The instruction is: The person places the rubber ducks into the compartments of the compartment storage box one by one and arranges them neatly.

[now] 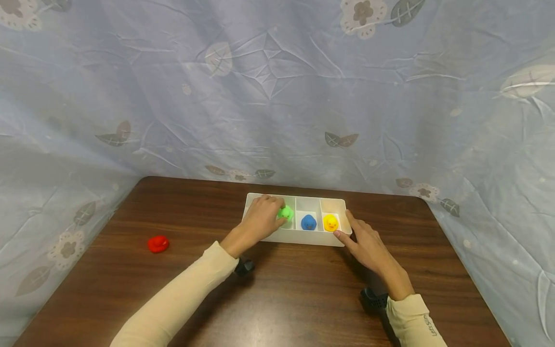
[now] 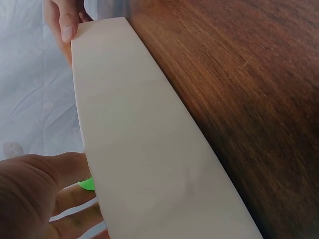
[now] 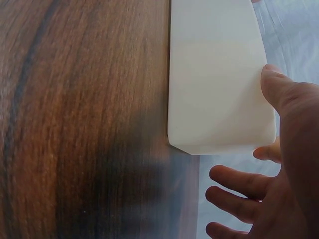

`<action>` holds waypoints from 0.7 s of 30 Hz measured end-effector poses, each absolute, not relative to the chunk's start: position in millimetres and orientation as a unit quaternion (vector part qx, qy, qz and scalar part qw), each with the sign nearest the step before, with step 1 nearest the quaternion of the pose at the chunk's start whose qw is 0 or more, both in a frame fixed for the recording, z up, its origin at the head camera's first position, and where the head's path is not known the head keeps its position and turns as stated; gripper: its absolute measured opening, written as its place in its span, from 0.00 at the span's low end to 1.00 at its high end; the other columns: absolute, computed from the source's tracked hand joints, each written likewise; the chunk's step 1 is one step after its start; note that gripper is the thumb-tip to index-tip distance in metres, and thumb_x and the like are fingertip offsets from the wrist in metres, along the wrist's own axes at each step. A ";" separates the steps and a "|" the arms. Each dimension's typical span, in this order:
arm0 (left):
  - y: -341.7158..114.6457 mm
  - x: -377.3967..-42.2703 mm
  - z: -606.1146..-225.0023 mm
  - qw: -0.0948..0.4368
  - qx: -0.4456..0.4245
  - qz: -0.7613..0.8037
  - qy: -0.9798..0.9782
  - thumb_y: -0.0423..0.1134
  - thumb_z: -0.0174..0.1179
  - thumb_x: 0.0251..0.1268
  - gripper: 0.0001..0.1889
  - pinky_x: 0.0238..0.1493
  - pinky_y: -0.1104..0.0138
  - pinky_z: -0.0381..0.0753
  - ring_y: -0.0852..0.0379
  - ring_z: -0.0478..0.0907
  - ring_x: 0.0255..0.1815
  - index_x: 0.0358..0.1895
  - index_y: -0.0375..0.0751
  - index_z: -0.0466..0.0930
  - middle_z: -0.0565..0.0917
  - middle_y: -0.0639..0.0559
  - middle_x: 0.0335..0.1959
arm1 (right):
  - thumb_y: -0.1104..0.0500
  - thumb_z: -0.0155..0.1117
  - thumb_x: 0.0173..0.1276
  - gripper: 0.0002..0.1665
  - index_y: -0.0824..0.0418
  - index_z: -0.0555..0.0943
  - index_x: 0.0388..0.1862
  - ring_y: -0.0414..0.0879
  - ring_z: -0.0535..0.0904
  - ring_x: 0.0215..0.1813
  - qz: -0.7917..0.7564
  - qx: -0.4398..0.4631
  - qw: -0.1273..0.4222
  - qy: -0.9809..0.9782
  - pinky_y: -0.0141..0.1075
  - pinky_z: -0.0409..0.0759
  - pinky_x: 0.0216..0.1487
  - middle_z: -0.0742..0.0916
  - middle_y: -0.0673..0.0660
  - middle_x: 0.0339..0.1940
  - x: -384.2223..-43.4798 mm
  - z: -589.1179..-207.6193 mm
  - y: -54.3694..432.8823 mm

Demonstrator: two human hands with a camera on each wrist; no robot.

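A long white divided box sits towards the far side of the table. My left hand reaches over its left part and holds a green rubber duck between thumb and fingers; only a sliver of green shows in the left wrist view. In the compartment to the right sits a blue rubber duck, and a yellow rubber duck is in the rightmost one. My right hand holds the box's right end, thumb on the front rim and fingers along the end wall. The left hand hides the box's left part.
A red rubber duck lies on the dark wooden table, off to the left of the box. Patterned cloth hangs behind the table and along both sides.
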State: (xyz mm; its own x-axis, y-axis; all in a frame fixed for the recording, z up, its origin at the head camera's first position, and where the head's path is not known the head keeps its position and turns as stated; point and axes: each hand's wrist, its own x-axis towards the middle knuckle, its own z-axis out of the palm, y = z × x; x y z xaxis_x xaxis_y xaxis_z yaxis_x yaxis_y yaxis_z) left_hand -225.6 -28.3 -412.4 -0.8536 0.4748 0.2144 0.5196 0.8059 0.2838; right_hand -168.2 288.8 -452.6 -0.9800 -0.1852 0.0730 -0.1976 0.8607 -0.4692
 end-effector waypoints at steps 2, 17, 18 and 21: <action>-28.9 -226.0 -413.0 0.067 -0.261 -0.168 -0.948 0.45 0.74 0.69 0.14 0.63 0.45 0.82 0.40 0.83 0.61 0.48 0.41 0.85 0.89 0.49 0.42 | 0.33 0.53 0.83 0.52 0.66 0.53 0.88 0.77 0.70 0.78 0.243 0.099 0.013 -0.965 0.74 0.69 0.74 0.72 0.77 0.79 -168.1 -452.6 288.6; -33.2 -228.0 -412.0 0.053 -0.260 -0.172 -0.949 0.42 0.75 0.68 0.16 0.72 0.41 0.77 0.37 0.79 0.68 0.54 0.39 0.86 0.86 0.41 0.64 | 0.33 0.54 0.83 0.52 0.66 0.53 0.88 0.78 0.69 0.78 0.245 0.098 0.011 -0.965 0.75 0.68 0.74 0.71 0.78 0.79 -167.8 -451.0 288.4; -33.1 -228.1 -412.0 0.055 -0.261 -0.171 -0.948 0.42 0.75 0.68 0.16 0.72 0.41 0.77 0.37 0.79 0.68 0.53 0.40 0.87 0.85 0.41 0.64 | 0.33 0.54 0.83 0.52 0.66 0.53 0.88 0.78 0.69 0.78 0.246 0.098 0.010 -0.964 0.75 0.68 0.74 0.71 0.77 0.79 -167.7 -450.9 288.3; -32.3 -228.6 -412.1 0.052 -0.262 -0.173 -0.948 0.42 0.75 0.67 0.15 0.73 0.40 0.76 0.36 0.77 0.71 0.52 0.40 0.87 0.83 0.39 0.67 | 0.33 0.53 0.83 0.52 0.66 0.53 0.88 0.78 0.68 0.79 0.249 0.097 0.007 -0.964 0.75 0.67 0.75 0.71 0.77 0.80 -167.3 -450.7 287.8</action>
